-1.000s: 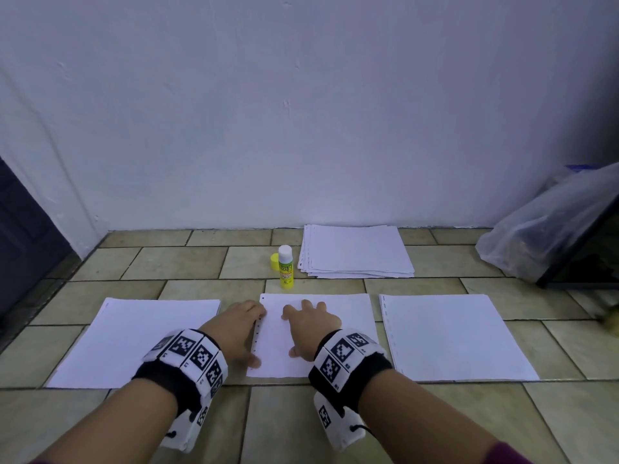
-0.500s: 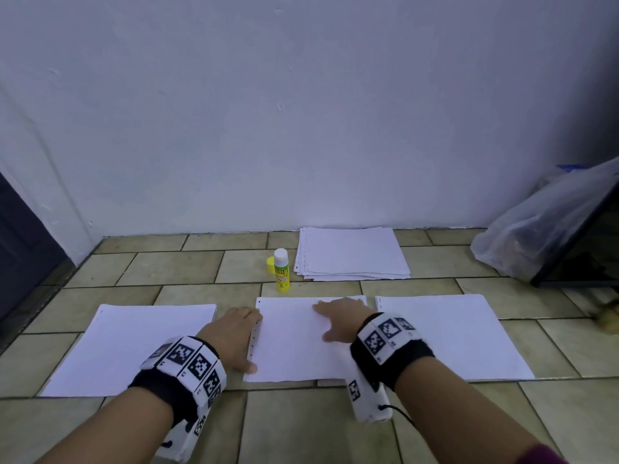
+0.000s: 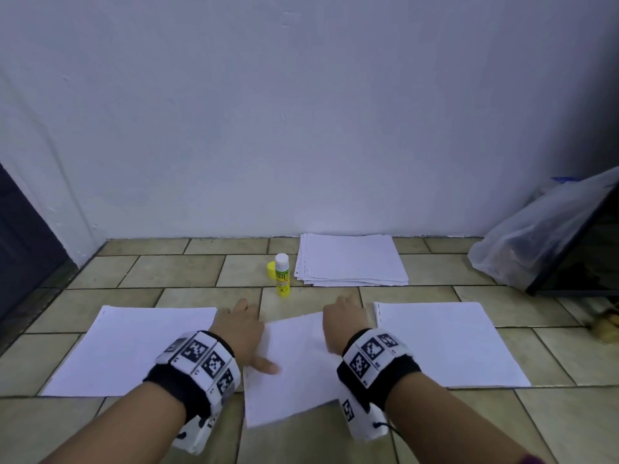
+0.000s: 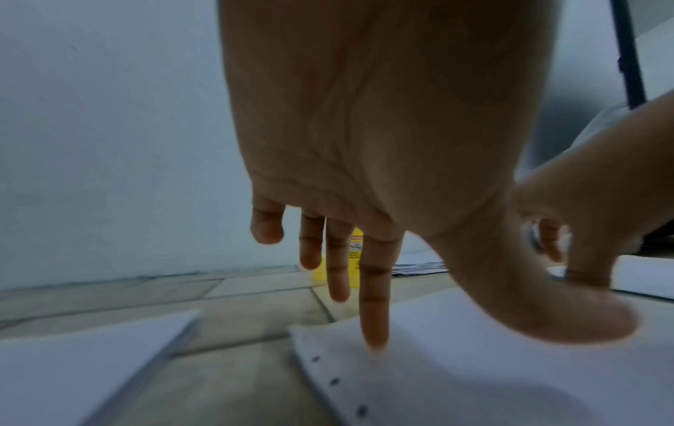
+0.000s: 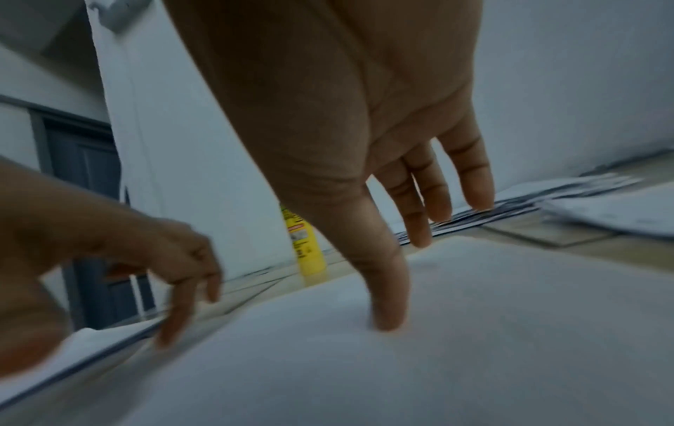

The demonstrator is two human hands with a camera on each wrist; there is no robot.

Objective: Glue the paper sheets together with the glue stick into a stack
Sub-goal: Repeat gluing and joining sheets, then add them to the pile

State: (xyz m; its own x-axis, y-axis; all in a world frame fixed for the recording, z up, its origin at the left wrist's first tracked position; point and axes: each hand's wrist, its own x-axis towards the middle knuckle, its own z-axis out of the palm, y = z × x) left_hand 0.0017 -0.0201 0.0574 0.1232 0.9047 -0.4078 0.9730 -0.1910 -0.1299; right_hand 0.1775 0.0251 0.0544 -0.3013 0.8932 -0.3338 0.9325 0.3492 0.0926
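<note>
The middle sheet (image 3: pixel 294 370) lies on the floor (image 3: pixel 187 272) between your hands, skewed, its near right corner swung toward you. Its punched edge faces left.

Your left hand (image 3: pixel 243 333) sits over the sheet's left side, palm down, fingers straight and slightly spread. In the left wrist view the index fingertip (image 4: pixel 375 337) presses the paper just inside the punch holes; the other three fingers hang above the floor, and the thumb (image 4: pixel 569 320) reaches out over the sheet. The head view shows that thumb (image 3: pixel 266 366) lying on the paper.

Your right hand (image 3: pixel 343 321) covers the sheet's far right corner, palm down, wrist raised. In the right wrist view the thumb (image 5: pixel 386 302) presses onto the paper while the fingers (image 5: pixel 423 224) stay straight and close together, pointing down at the far edge; you cannot tell whether they touch it. Neither hand grips anything.

The left sheet (image 3: pixel 134 346) and the right sheet (image 3: pixel 449 343) lie flat on either side, apart from the middle one. Beyond your hands, the glue stick (image 3: pixel 282 275) stands upright, uncapped, with its yellow cap (image 3: pixel 270 266) just behind it to the left. The pile (image 3: pixel 351 261) of paper lies just right of the stick, against the wall (image 3: pixel 301 112). A plastic bag (image 3: pixel 536 236) slumps at far right.
</note>
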